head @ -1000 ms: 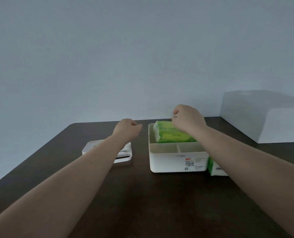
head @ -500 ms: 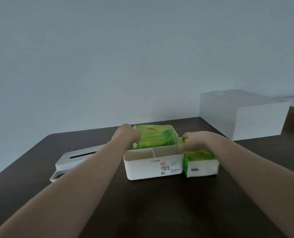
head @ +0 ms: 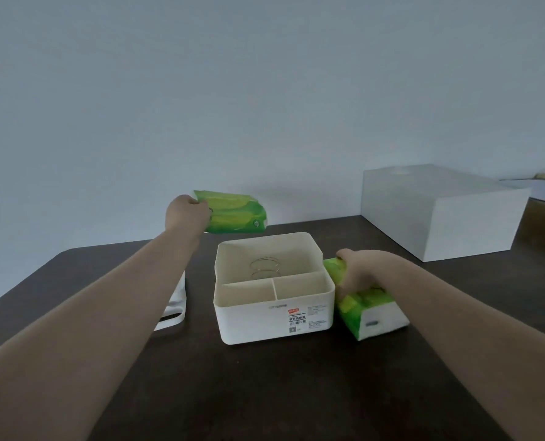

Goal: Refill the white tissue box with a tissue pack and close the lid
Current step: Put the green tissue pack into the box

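Our right hand (head: 361, 275) is closed over the top of a full green-and-white plastic tissue pack (head: 371, 308) lying on the dark brown table (head: 264, 393), touching the right wall of the open white plastic tissue box (head: 272, 289). The box's large rear compartment, with its bare wire spring (head: 264, 267), lies just left of this hand, so we judge the right hand nearer. The pack's long axis runs front to back, its white end facing us. Our left hand (head: 186, 216) grips a flatter green pack (head: 234, 216) aloft behind the box's left corner. The white lid (head: 175, 300) lies left.
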